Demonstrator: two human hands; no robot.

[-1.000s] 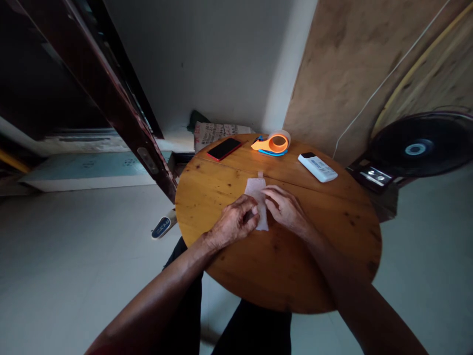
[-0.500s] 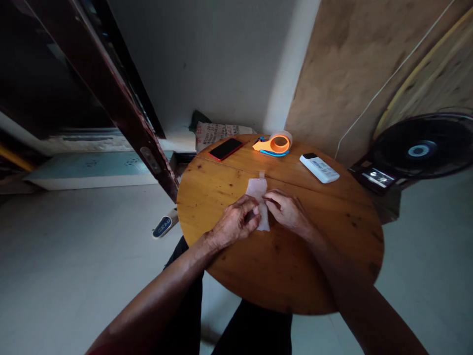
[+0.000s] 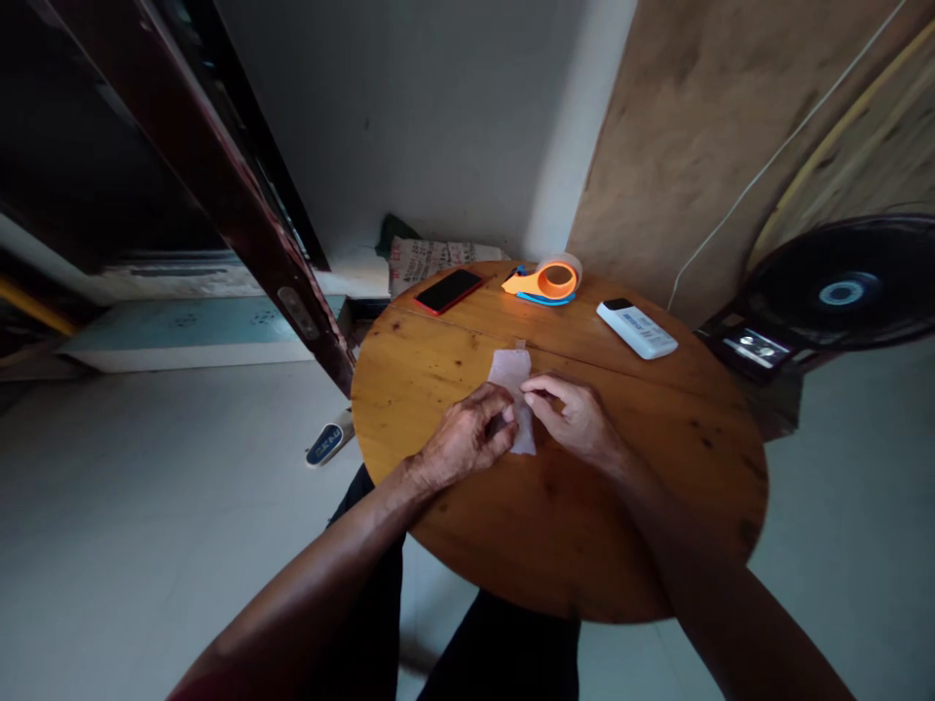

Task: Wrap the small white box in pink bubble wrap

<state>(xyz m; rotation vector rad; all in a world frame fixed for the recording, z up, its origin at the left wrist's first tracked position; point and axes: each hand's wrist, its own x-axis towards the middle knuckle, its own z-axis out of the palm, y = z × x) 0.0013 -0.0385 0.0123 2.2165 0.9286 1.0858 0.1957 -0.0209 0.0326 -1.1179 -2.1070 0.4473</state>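
Observation:
A pale, thin strip that looks like paper (image 3: 511, 366) lies lengthwise on the round wooden table (image 3: 438, 341), with a small piece of clear tape (image 3: 520, 344) at its far end. Over the strip's left side, my left hand (image 3: 471, 428) is curled with thumb and fingers brought together; anything between them is hidden. My right hand (image 3: 574, 414) is at the strip's right edge, thumb and forefinger nearly meeting in a pinch. Whatever that pinch may hold is too small to make out.
An orange tape dispenser (image 3: 542, 282) stands at the table's far side. Left of it lies a red-edged phone (image 3: 448, 291), and to the right a white handheld device (image 3: 637, 329). A black fan (image 3: 840, 292) is beyond the right edge; a slipper (image 3: 326, 443) is on the floor.
My right hand has shifted slightly right, its fingers a little further from the left hand. My left hand stays almost in place over the strip.

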